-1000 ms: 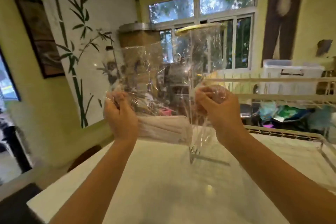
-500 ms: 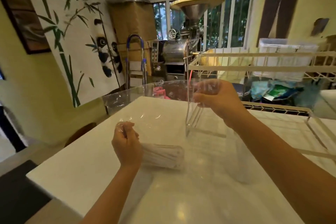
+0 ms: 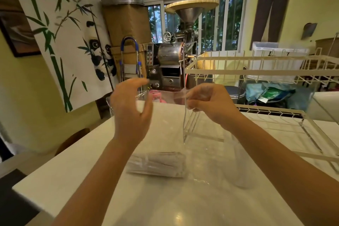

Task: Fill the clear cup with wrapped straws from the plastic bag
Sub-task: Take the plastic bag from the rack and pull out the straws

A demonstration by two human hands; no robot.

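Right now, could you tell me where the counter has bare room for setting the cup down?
Bare counter lies left of the bundle of wrapped straws and along the near edge. The middle is crowded: plastic bag, clear acrylic stand. The wire rack fills the right.

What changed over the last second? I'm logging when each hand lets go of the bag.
The plastic bag came down from mid-air, and its wrapped straws now lie on the table. The left hand let go, rose and hangs open. The right hand still pinches the bag's top edge.
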